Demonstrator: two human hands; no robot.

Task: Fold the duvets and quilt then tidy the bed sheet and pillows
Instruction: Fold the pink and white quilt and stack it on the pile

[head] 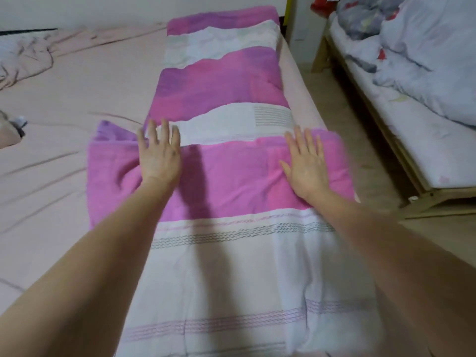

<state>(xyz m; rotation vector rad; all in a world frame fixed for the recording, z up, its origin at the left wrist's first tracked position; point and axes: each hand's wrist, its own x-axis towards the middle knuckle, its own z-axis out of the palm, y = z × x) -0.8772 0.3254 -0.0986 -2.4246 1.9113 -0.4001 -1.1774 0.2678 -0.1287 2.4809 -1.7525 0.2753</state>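
Head view: pink bed sheet point(77, 81) covers bed, wrinkled. Pink-and-white striped duvet point(221, 81) lies folded lengthwise along bed's right edge, near end doubled back. Left hand point(159, 153) and right hand point(306, 163) rest flat on that fold, fingers straight and spread, gripping nothing. Second bed point(401, 140) at right, cut off by frame.

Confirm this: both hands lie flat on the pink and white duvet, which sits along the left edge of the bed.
Wrong on one point. The head view shows the duvet along the right edge of the bed, beside the floor. The rest holds: the left hand and right hand lie flat on it.
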